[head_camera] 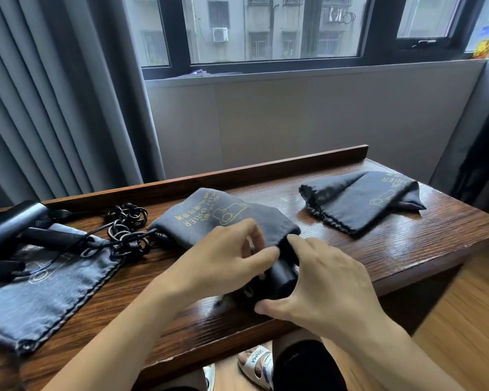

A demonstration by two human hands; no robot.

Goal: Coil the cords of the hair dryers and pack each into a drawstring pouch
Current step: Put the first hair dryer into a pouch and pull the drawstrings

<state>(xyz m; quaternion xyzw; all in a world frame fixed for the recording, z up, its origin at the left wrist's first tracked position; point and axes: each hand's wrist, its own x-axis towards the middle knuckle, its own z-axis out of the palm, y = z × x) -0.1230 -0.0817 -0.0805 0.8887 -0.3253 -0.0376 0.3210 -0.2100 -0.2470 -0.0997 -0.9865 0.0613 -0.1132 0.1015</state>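
A: What is being held at the middle of the wooden table [407, 249]?

B: A black hair dryer [284, 277] is seen half inside a dark grey drawstring pouch [223, 218] printed with yellow lettering. The dryer's rounded end is left sticking out of the pouch mouth toward the near edge of the table.

A: How are the hands placed?

B: The left hand [223, 261] is curled over the pouch mouth, with cloth and dryer pinched under its fingers. The right hand [331, 286] is wrapped around the exposed end of the dryer, thumb low at the near side and fingers over the top. The two hands are brought close together, nearly touching. Some motion blur is noticed there, so the exact finger contact cannot be told.

A: What else is laid out?

B: At the left, a second pouch [40, 294] is spread flat, and two more hair dryers [17, 227] are rested across its far part. Their cords [124, 230] are left in a loose tangle between that pouch and the middle one. At the far right, a third pouch [362, 201] is lain folded, well apart from the hands. Behind the table, a window [274, 29] and grey curtains [54, 94] are seen
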